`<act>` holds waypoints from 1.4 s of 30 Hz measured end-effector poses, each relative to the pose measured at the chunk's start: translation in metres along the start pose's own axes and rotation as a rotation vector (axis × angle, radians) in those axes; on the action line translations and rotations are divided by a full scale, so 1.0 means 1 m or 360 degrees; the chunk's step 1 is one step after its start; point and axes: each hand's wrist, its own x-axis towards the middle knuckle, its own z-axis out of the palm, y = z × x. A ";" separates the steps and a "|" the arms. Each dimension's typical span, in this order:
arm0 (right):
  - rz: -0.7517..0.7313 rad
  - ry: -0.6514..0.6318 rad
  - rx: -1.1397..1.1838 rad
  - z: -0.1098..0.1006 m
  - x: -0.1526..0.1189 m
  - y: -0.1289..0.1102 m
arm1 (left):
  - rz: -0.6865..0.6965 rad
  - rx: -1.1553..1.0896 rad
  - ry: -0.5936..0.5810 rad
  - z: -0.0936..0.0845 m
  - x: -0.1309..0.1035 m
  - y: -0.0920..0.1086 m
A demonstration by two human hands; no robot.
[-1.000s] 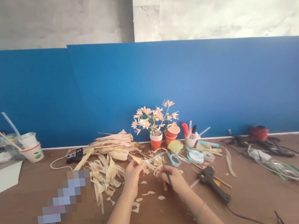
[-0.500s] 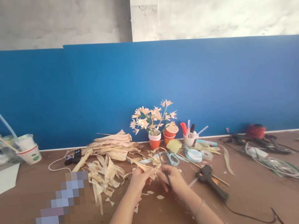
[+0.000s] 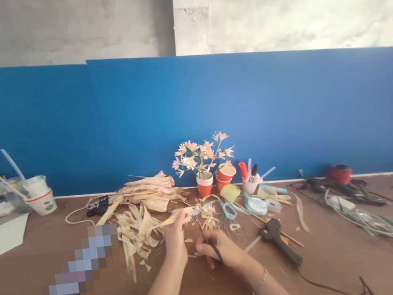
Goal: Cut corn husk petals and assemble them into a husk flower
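My left hand [image 3: 176, 239] is closed on a strip of dried corn husk [image 3: 176, 217], pinched near the fingertips. In my right hand [image 3: 219, 249] is a pair of dark-handled scissors [image 3: 206, 237], its blades pointing up and away beside the husk strip. Just beyond the hands lie small pale husk flowers [image 3: 209, 216]. Loose husk pieces [image 3: 140, 227] are heaped to the left of my left hand, with a stack of longer dried husks [image 3: 151, 190] behind them. Small cut scraps lie on the table around both hands.
Husk flowers [image 3: 202, 154] stand in stacked paper cups [image 3: 205, 187]. Right of my hands lie a black glue gun [image 3: 281, 242] with its cord, ribbon rolls [image 3: 256, 204] and a cup of pens [image 3: 249, 186]. Cables [image 3: 371, 220] spread at far right; a blue partition [image 3: 249, 113] stands behind.
My left hand has turned more upright and shifted slightly left with the husk strip. My right hand has drawn nearer to me, lowering the scissors, and the small flowers now show between.
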 end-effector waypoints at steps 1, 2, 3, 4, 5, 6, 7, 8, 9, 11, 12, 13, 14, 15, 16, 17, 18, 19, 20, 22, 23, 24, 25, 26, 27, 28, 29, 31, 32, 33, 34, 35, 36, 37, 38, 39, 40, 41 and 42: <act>-0.0026 0.0022 0.0026 0.001 0.000 0.000 | -0.0018 0.0015 -0.0031 0.002 -0.004 0.000; -0.0051 0.0047 0.0055 0.001 0.001 0.001 | -0.0050 0.0021 -0.0060 0.004 -0.009 0.000; -0.0070 0.0069 0.0081 0.001 0.002 0.002 | -0.0090 0.0023 -0.0130 0.006 -0.014 0.000; -0.0084 0.0085 0.0099 0.001 0.004 0.003 | -0.0146 0.0008 -0.0216 0.007 -0.019 0.000; -0.0096 0.0099 0.0108 0.001 0.005 0.005 | -0.0221 -0.0008 -0.0282 0.009 -0.023 0.001; -0.0104 0.0115 0.0108 0.000 0.006 0.006 | -0.0250 -0.0018 -0.0334 0.010 -0.026 0.001; -0.0108 0.0139 0.0106 0.000 0.007 0.007 | -0.0258 -0.0026 -0.0365 0.011 -0.028 0.002; -0.0111 0.0167 0.0100 0.000 0.007 0.008 | -0.0250 -0.0027 -0.0380 0.012 -0.030 0.002; -0.0115 0.0190 0.0090 -0.001 0.007 0.009 | -0.0232 -0.0023 -0.0385 0.012 -0.030 0.002; -0.0137 0.0203 0.0065 -0.001 0.007 0.008 | -0.0227 -0.0019 -0.0376 0.013 -0.030 0.003; -0.0152 0.0198 0.0055 0.000 0.006 0.007 | -0.0240 -0.0024 -0.0375 0.013 -0.030 0.003; -0.0164 0.0192 0.0046 0.000 0.006 0.006 | -0.0254 -0.0032 -0.0374 0.012 -0.030 0.003; -0.0169 0.0189 0.0041 0.000 0.006 0.005 | -0.0266 -0.0040 -0.0376 0.012 -0.029 0.002; -0.0169 0.0192 0.0044 0.000 0.005 0.004 | -0.0277 -0.0044 -0.0381 0.012 -0.029 0.002; -0.0163 0.0201 0.0055 0.000 0.005 0.003 | -0.0286 -0.0042 -0.0390 0.012 -0.029 0.002; -0.0152 0.0211 0.0072 -0.001 0.005 0.003 | -0.0293 -0.0036 -0.0400 0.012 -0.029 0.001; -0.0144 0.0218 0.0093 -0.001 0.006 0.004 | -0.0299 -0.0026 -0.0406 0.011 -0.029 0.001; -0.0143 0.0228 0.0118 -0.001 0.006 0.005 | -0.0299 -0.0013 -0.0407 0.011 -0.028 0.000; -0.0145 0.0238 0.0144 0.000 0.007 0.006 | -0.0292 -0.0002 -0.0404 0.011 -0.028 0.000; -0.0151 0.0252 0.0191 0.000 0.009 0.008 | -0.0273 0.0006 -0.0390 0.010 -0.027 -0.001; -0.0154 0.0260 0.0213 0.001 0.010 0.009 | -0.0270 0.0001 -0.0385 0.010 -0.026 -0.002; -0.0153 0.0267 0.0231 0.001 0.010 0.010 | -0.0275 -0.0005 -0.0382 0.010 -0.026 -0.002; -0.0143 0.0270 0.0244 0.002 0.011 0.011 | -0.0289 -0.0010 -0.0381 0.010 -0.026 -0.001; -0.0127 0.0271 0.0250 0.002 0.011 0.012 | -0.0311 -0.0011 -0.0381 0.010 -0.025 -0.001; -0.0111 0.0274 0.0252 0.002 0.012 0.013 | -0.0335 -0.0009 -0.0380 0.010 -0.025 0.000; -0.0092 0.0272 0.0249 0.002 0.012 0.013 | -0.0351 -0.0007 -0.0374 0.009 -0.025 0.000; -0.0075 0.0271 0.0240 0.001 0.013 0.014 | -0.0369 -0.0004 -0.0368 0.009 -0.024 0.001; -0.0073 0.0306 0.0210 -0.001 0.013 0.014 | -0.0381 0.0012 -0.0388 0.008 -0.022 0.003; -0.0087 0.0348 0.0190 -0.002 0.014 0.014 | -0.0358 0.0036 -0.0410 0.007 -0.020 0.004; -0.0107 0.0408 0.0173 -0.003 0.014 0.014 | -0.0317 0.0082 -0.0431 0.006 -0.019 0.005; -0.0133 0.0479 0.0169 -0.005 0.014 0.013 | -0.0268 0.0144 -0.0463 0.005 -0.017 0.006; -0.0157 0.0541 0.0176 -0.007 0.014 0.012 | -0.0224 0.0217 -0.0505 0.004 -0.015 0.008; -0.0169 0.0574 0.0187 -0.008 0.014 0.012 | -0.0198 0.0292 -0.0555 0.002 -0.014 0.009; -0.0164 0.0569 0.0197 -0.009 0.013 0.011 | -0.0211 0.0366 -0.0616 0.001 -0.013 0.010; -0.0145 0.0526 0.0203 -0.010 0.012 0.010 | -0.0249 0.0421 -0.0694 0.000 -0.013 0.011; -0.0115 0.0451 0.0202 -0.011 0.011 0.009 | -0.0303 0.0453 -0.0782 -0.001 -0.014 0.012; -0.0084 0.0369 0.0200 -0.012 0.009 0.008 | -0.0351 0.0461 -0.0861 -0.001 -0.014 0.012; -0.0061 0.0303 0.0205 -0.012 0.008 0.007 | -0.0381 0.0452 -0.0918 -0.001 -0.016 0.013; -0.0053 0.0270 0.0222 -0.011 0.007 0.006 | -0.0396 0.0434 -0.0956 -0.001 -0.017 0.014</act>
